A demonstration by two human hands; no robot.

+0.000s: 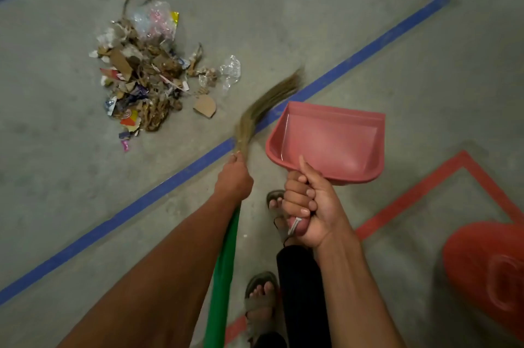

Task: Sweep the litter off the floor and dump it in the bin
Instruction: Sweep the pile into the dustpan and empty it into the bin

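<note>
A heap of litter [141,72], cardboard scraps, wrappers and clear plastic, lies on the concrete floor at the upper left. My left hand [234,177] grips a broom [263,109] where the green handle meets the straw bristles; the bristles point up and right, clear of the heap. My right hand [307,208] grips the handle of a pink dustpan [329,140], held above the floor with its pan empty. A red bin [487,274] stands at the right edge, partly cut off.
Blue tape lines [136,206] run diagonally across the floor between me and the litter. Red tape [425,186] marks a zone around the bin. My sandalled feet [262,299] stand at the bottom centre.
</note>
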